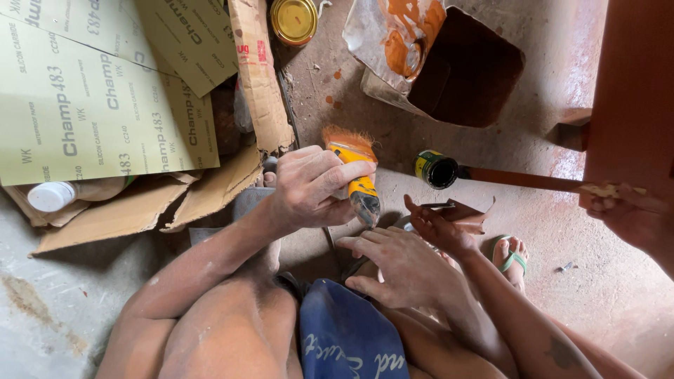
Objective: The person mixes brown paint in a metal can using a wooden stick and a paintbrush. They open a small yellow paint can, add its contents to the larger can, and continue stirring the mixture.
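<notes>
Left hand [309, 186] clenched, right hand [404, 263] spread

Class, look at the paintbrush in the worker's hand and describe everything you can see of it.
The paintbrush has a yellow handle, smeared dark grey toward its lower end, and splayed orange-stained bristles pointing up in the picture. The left hand grips its handle, fingers wrapped across the middle. It is held above the dusty reddish floor, with the right hand just below, not touching it.

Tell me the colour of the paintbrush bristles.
Orange-stained, on the yellow-handled paintbrush in the left hand; head view.
</notes>
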The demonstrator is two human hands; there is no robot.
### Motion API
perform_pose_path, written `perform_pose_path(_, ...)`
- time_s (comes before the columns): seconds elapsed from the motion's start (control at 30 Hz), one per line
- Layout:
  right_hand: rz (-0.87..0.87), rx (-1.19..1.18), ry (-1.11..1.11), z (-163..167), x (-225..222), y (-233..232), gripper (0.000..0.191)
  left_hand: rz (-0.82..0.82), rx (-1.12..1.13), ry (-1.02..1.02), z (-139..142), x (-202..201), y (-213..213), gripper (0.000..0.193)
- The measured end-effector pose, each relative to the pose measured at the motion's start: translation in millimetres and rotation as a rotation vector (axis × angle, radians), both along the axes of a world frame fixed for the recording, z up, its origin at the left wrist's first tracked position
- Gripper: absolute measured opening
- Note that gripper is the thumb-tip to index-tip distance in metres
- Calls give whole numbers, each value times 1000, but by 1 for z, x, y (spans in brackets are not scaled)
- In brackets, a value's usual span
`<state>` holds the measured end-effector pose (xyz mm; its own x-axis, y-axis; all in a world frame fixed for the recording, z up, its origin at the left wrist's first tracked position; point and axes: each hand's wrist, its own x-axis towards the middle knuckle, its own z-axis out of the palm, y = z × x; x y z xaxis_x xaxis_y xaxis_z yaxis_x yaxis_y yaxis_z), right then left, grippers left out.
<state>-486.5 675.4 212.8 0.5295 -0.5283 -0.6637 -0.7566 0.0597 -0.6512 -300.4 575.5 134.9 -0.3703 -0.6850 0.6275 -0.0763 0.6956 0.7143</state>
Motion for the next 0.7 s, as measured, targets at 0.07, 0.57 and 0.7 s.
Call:
perform_pose_path(0.07, 2, 6, 23, 1, 0, 0, 64, -3, 7, 3, 0, -1, 1, 31)
perform_pose_path(0.57, -36, -21, -25, 2, 1, 0, 63, -16, 16, 0, 3, -1, 1, 32)
perform_pose_path(0.7, -21, 29, 6, 4, -1, -5, 63, -1, 12, -12, 4, -2, 2, 32)
